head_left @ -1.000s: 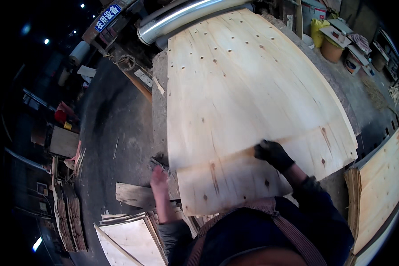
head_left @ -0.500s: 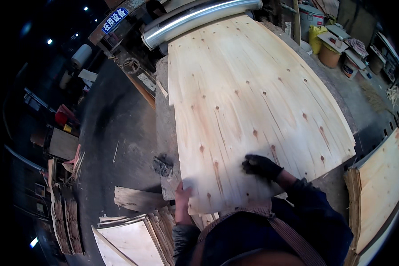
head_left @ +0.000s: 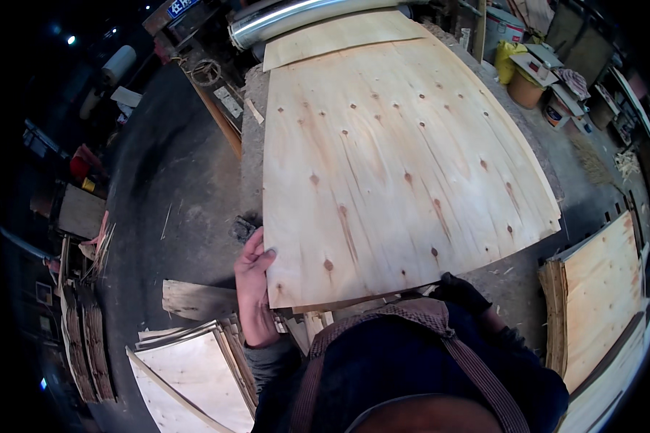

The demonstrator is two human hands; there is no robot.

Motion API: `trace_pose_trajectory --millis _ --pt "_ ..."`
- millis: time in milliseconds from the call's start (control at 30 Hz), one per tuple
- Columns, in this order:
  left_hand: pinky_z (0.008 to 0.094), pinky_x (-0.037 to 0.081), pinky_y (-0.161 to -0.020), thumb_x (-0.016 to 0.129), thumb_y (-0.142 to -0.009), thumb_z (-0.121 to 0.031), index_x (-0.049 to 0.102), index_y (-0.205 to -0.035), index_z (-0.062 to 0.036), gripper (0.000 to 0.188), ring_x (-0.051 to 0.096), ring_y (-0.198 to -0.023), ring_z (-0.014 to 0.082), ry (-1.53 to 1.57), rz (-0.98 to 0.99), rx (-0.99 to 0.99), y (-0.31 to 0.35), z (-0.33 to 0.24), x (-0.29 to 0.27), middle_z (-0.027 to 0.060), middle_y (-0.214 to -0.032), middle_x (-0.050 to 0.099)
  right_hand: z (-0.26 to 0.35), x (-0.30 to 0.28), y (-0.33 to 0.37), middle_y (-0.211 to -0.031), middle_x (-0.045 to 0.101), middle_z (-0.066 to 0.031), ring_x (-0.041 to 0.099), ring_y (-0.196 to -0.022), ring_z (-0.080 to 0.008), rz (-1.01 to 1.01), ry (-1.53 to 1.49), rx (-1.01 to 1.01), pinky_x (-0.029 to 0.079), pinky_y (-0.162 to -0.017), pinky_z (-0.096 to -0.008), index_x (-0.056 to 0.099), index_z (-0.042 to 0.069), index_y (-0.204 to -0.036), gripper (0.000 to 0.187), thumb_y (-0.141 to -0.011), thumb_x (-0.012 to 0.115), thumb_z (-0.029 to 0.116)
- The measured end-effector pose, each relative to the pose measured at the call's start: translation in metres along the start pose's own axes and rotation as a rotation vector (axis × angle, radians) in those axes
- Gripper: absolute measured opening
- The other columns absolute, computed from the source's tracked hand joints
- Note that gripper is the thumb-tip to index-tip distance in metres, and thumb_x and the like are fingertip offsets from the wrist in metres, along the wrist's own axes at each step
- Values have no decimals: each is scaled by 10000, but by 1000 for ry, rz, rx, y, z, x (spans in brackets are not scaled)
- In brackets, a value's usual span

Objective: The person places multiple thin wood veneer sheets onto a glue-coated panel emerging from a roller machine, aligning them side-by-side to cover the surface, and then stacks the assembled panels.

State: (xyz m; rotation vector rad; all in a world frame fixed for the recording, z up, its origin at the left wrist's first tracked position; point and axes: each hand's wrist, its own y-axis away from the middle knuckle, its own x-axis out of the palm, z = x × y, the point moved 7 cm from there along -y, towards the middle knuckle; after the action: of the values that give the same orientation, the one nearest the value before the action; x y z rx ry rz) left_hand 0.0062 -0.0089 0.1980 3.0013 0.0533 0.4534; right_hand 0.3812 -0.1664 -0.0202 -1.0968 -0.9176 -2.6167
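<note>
A wide, pale wood veneer sheet (head_left: 383,195) with several dark knots lies on a stack or bench before me. Its left edge meets my bare left hand (head_left: 253,278), whose fingers stretch along that edge while the thumb rests on the near left corner. My right hand (head_left: 464,292), in a black glove, is at the sheet's near edge, close to my body. Its dark fingers blend together, so their grip is unclear. At the far end, another veneer sheet (head_left: 339,36) overlaps this one, beneath a shiny metal roller (head_left: 318,18).
Stacked veneer sheets stand at lower left (head_left: 195,375) and right (head_left: 599,289). A handwheel (head_left: 206,72) is on the machine's left. Buckets (head_left: 525,88) and a yellow bag (head_left: 508,61) crowd the far right. A dark crumpled cloth or glove (head_left: 245,227) lies beside the left edge.
My right hand has drawn back from the sheet's surface to its near edge. My left hand has shifted up along the left edge. A separate sheet's edge now shows below the roller.
</note>
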Motion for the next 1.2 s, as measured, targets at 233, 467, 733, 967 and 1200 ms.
trace_pose_trajectory --millis 233,467,733,967,1200 --pt "272 471 -757 453 -756 118 428 -1250 -32 517 577 -856 155 -203 -74 10 -18 14 -43 109 -986 598 43 4 -13 -742 607 -132 605 -726 -217 -167 633 -306 487 -666 -329 552 31 -795 203 -880 505 210" --pt "329 421 -855 594 -759 -89 281 -1312 11 643 508 -1001 247 -783 -188 -137 -36 168 -141 175 -1129 512 107 22 -124 -736 610 -151 611 -685 -232 -169 71 -250 510 -654 -318 570 -49 -818 264 -861 538 209" --pt "389 364 -923 639 -705 -215 325 -1266 56 697 459 -1103 372 -1208 -303 -5 -1 178 -108 268 -1171 474 205 45 -266 -907 613 -103 595 -877 -230 46 -188 -433 471 -832 -396 551 68 -849 89 -834 548 156" --pt "287 460 -766 525 -720 36 440 -1204 23 492 576 -916 189 -443 -242 -171 7 158 -96 128 -1055 581 116 52 -226 -1117 539 -136 530 -1021 -271 180 2 -220 436 -887 -408 451 41 -1177 343 -850 519 117" --pt "256 437 -819 436 -743 139 441 -1212 19 485 561 -949 153 -283 -105 -122 14 95 -37 109 -1062 586 27 56 -90 -1192 479 -225 483 -1091 -369 300 -182 133 385 -920 -503 395 20 -1212 405 -845 521 137"
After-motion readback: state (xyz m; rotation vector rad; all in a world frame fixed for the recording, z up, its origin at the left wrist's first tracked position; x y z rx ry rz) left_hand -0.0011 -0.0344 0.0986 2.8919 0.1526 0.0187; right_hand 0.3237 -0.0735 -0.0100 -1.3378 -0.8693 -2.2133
